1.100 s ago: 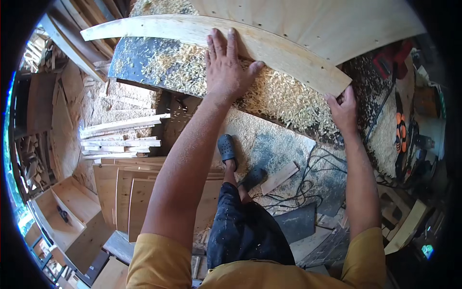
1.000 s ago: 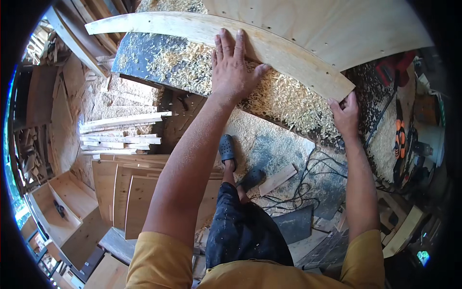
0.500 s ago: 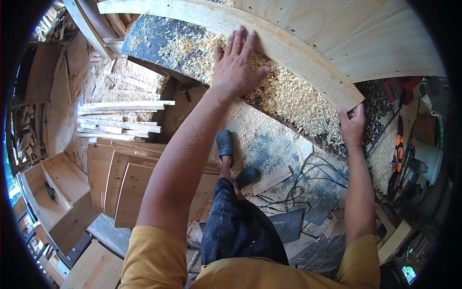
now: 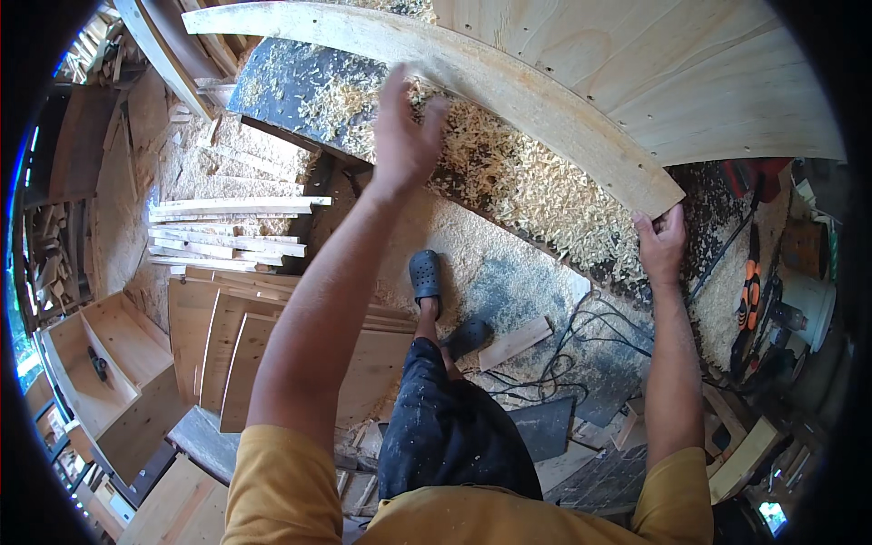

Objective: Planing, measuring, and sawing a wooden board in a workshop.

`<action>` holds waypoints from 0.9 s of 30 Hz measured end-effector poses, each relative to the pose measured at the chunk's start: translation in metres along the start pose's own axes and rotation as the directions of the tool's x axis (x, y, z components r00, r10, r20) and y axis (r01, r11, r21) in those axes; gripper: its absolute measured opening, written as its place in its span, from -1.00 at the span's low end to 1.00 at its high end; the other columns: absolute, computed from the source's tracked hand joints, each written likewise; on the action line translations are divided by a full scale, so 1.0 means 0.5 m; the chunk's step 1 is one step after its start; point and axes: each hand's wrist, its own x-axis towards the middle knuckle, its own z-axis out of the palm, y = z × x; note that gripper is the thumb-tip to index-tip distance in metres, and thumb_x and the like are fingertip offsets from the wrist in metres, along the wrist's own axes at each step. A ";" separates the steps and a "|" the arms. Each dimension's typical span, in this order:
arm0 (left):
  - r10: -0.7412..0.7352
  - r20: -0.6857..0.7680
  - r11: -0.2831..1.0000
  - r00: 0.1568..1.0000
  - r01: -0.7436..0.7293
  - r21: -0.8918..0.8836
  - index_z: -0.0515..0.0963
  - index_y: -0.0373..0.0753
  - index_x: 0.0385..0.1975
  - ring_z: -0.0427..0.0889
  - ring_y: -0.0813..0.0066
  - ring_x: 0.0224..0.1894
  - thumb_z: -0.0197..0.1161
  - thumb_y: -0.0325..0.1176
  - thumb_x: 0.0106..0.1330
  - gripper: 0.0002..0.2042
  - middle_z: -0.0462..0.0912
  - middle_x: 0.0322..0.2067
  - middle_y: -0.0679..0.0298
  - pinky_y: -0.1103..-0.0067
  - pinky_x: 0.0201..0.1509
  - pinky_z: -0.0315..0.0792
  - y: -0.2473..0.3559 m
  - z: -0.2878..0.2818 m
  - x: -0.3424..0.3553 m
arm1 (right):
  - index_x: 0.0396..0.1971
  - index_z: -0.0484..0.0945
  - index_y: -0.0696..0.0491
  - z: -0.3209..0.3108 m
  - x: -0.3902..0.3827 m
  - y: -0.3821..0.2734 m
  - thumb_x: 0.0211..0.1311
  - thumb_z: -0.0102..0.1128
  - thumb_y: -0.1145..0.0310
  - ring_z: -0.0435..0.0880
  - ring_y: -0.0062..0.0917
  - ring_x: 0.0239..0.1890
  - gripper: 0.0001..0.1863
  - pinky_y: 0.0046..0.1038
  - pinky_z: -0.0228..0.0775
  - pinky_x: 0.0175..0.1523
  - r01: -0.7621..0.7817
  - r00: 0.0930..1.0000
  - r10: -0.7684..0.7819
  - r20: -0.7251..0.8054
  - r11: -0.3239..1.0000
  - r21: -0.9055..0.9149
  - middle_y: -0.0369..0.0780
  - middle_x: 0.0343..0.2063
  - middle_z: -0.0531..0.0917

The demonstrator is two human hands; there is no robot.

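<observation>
A long, slightly curved wooden strip (image 4: 509,86) lies across the far side of the dark workbench (image 4: 272,77). At its near right end my right hand (image 4: 661,245) pinches the corner, thumb on the near side, some fingers hidden beyond the edge. My left hand (image 4: 404,141) is off the strip, above the wood shavings (image 4: 545,195) that cover the bench. Its fingers are blurred by motion, but the thumb stands apart and nothing is in it. Beyond the strip, a broad pale plywood panel (image 4: 672,73) with a row of small holes along its curved edge reaches the top of the view.
Thin wood strips (image 4: 241,207) and leaning plywood sheets (image 4: 250,363) stand left of my legs. An open wooden box (image 4: 109,363) is farther left. Black cables (image 4: 554,363) trail over the sawdust-covered floor. An orange-and-black handled tool (image 4: 750,291) and a red tool (image 4: 767,179) lie at the right.
My left hand has come off the strip and moved left, lifting over the shavings. The strip has shifted very slightly at its right end, with my right hand still on it.
</observation>
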 end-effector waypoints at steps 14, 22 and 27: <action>-0.524 0.265 0.576 0.810 0.566 -0.591 0.39 -0.34 -0.23 0.58 0.49 -0.40 0.27 -0.24 0.27 -0.70 0.50 -0.38 0.20 0.66 -0.39 0.56 -0.099 -0.105 0.201 | 0.01 0.29 0.24 0.002 0.001 0.006 0.19 0.27 0.37 0.56 -0.50 -0.17 -0.52 -0.49 0.42 -0.08 0.001 1.000 -0.001 0.017 1.000 -0.005 -0.11 -0.18 0.56; -0.565 0.318 0.537 0.761 0.632 -0.558 0.43 -0.40 -0.20 0.60 0.43 -0.37 0.26 -0.24 0.28 -0.68 0.52 -0.38 0.16 0.62 -0.28 0.62 -0.095 -0.104 0.204 | 0.02 0.28 0.24 -0.001 -0.001 0.003 0.19 0.26 0.41 0.55 -0.50 -0.14 -0.53 -0.50 0.41 -0.05 -0.011 0.999 0.011 0.031 1.000 -0.011 -0.11 -0.15 0.55; -0.561 0.282 0.515 0.779 0.594 -0.617 0.42 -0.40 -0.15 0.60 0.41 -0.36 0.25 -0.27 0.28 -0.68 0.51 -0.34 0.16 0.61 -0.27 0.62 -0.099 -0.087 0.205 | 0.06 0.26 0.25 -0.002 0.000 -0.002 0.21 0.22 0.46 0.52 -0.48 -0.05 -0.52 -0.49 0.35 0.06 -0.052 0.997 0.051 0.053 0.999 0.004 -0.10 -0.09 0.52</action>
